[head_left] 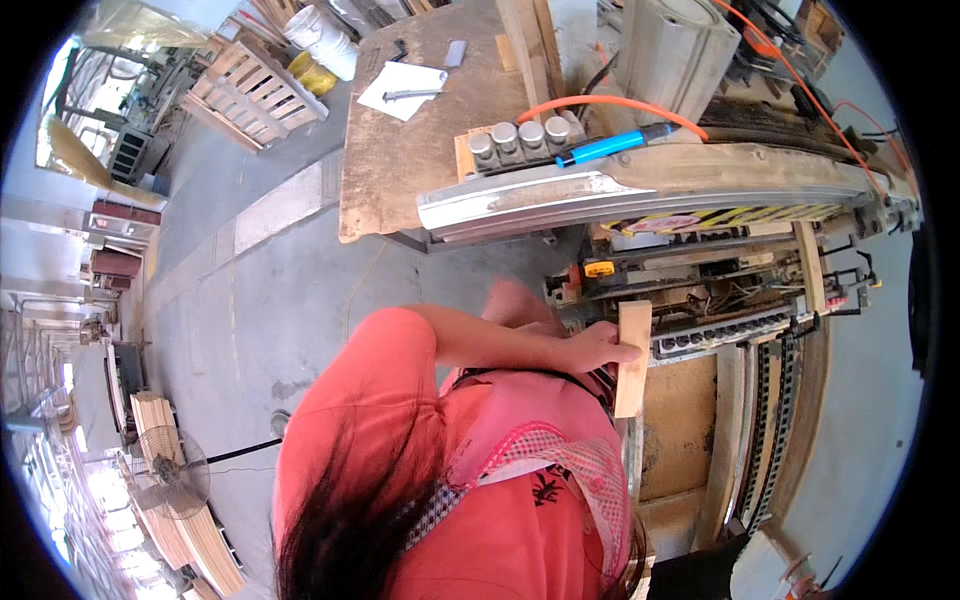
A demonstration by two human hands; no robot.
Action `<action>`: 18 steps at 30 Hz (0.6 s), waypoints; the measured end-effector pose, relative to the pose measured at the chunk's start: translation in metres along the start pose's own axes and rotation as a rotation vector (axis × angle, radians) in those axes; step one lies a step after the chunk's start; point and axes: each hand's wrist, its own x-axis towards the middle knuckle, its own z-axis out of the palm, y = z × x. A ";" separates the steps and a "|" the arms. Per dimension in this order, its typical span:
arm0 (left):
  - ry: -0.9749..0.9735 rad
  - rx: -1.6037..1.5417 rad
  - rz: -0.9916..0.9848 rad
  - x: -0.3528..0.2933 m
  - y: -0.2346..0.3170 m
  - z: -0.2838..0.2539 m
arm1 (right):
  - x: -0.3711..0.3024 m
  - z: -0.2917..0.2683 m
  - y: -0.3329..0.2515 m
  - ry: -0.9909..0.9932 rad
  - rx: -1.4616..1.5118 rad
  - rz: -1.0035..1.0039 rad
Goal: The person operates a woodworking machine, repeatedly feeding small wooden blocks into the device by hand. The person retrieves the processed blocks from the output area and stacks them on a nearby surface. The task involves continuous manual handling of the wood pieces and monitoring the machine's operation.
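Observation:
My left hand [597, 347] is closed on one long side of a short, pale wooden block [632, 380], thumb lying across its face. The block is held upright in the picture, beside the near end of a machine's metal rail [715, 337]. My left arm reaches across my body from a red sleeve. Beyond that forearm is a smeared, skin-coloured shape, apparently my right hand [515, 305]; its fingers are blurred by motion, and the left forearm covers part of it. Nothing can be made out in it.
A curved machine beam [640, 185] spans the upper right, bearing a blue tool [615, 147] and several round metal knobs [518, 142]. Behind stands a brown worktable [390, 160] with paper [400, 90]. A wooden pallet [255, 90], a fan [170, 470] and stacked boards [215, 555] are leftward.

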 end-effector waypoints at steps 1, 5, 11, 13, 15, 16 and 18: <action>0.017 0.007 -0.014 0.001 -0.004 0.002 | -0.001 0.001 0.000 0.003 0.001 0.007; 0.040 -0.001 -0.035 -0.004 0.003 0.003 | -0.001 -0.002 -0.006 0.009 0.007 0.004; 0.055 0.019 -0.095 0.000 -0.010 0.004 | -0.018 -0.083 -0.064 0.059 0.041 -0.377; 0.053 0.067 -0.013 -0.005 0.011 0.012 | -0.039 -0.130 -0.101 0.102 0.144 -0.696; 0.058 0.181 -0.007 0.000 0.015 0.014 | -0.064 -0.170 -0.139 0.115 0.350 -1.062; 0.062 0.239 0.030 0.005 0.016 0.017 | -0.074 -0.184 -0.155 0.128 0.434 -1.211; 0.002 0.158 0.114 0.024 0.000 0.017 | -0.093 -0.204 -0.181 0.171 0.519 -1.430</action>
